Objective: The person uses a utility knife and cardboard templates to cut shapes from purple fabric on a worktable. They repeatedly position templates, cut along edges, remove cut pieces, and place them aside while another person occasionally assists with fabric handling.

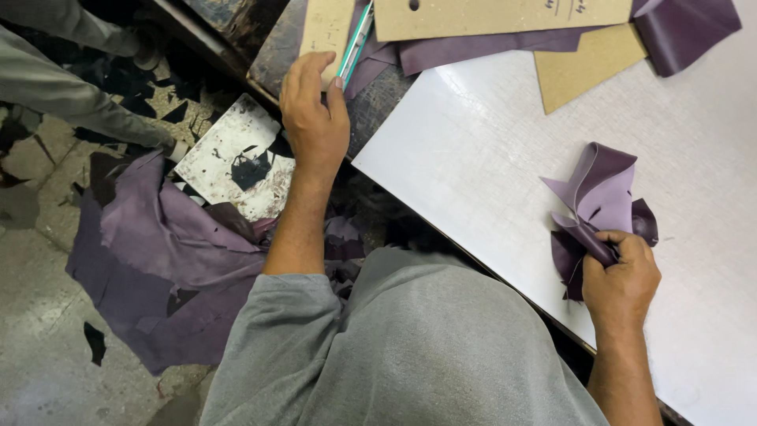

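My right hand [621,278] is closed around a crumpled piece of purple leather [598,197] that lies on the white cutting board [489,150]. My left hand [314,110] reaches to the far left edge of the bench and rests on a tan cardboard pattern [325,30]; its fingertips touch a teal-handled knife [355,43] lying beside the pattern. I cannot tell whether the fingers grip the knife.
More cardboard patterns [497,16] and purple leather [686,28] lie at the far end of the board. On the floor to the left are a large purple hide [158,260], a white slab [229,154] and dark scraps. Another person's legs [55,79] stand at top left.
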